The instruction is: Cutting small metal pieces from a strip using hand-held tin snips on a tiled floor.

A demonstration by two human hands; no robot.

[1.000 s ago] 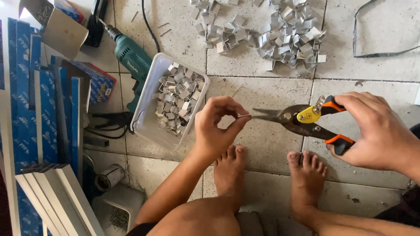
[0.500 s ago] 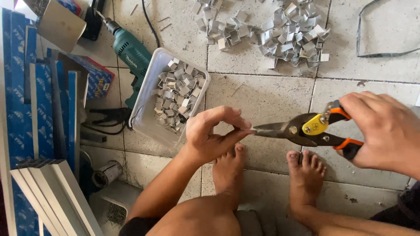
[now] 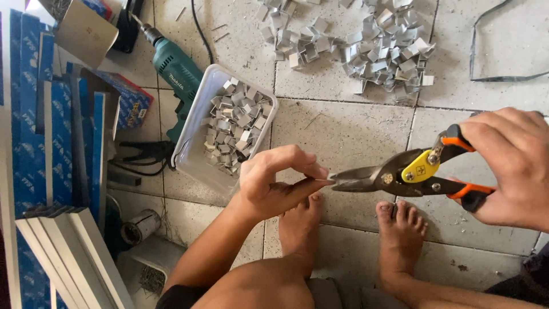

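A clear plastic tray (image 3: 194, 150) of small bent grey metal clips sits on the tiled floor (image 3: 343, 126). Beside it, the left hand (image 3: 273, 182) pinches a thin metal strip (image 3: 318, 182), its fingers closed, into the orange-handled tin snips (image 3: 409, 173) gripped by the right hand (image 3: 513, 166).

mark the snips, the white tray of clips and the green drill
snips (image 3: 400, 174), head view, on the pivot between blades and handles.
white tray (image 3: 194, 157), head view, on its near left rim.
green drill (image 3: 174, 71), head view, on the motor body.
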